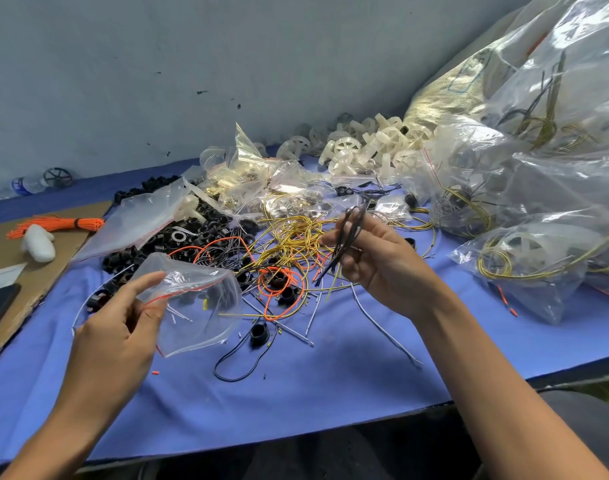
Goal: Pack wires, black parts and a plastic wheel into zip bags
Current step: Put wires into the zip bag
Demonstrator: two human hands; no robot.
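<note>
At nine o'clock of the view a cardboard sheet lies on the blue table cover, carrying a tied bundle of orange ties and a white foam piece. The left hand, at about seven o'clock, pinches a clear zip bag by its red-striped mouth between thumb and fingers; the bag is lifted off the table and looks nearly empty. Beyond it, toward eleven o'clock of the bag, sits the heap of black parts under another clear bag. At centre spreads a tangle of yellow wires and an orange wire. The right hand is raised above this tangle with its fingers curled round a folded bunch of dark wires — their ends hang toward seven o'clock. At one o'clock lie white plastic wheels; at three o'clock, filled bags.
</note>
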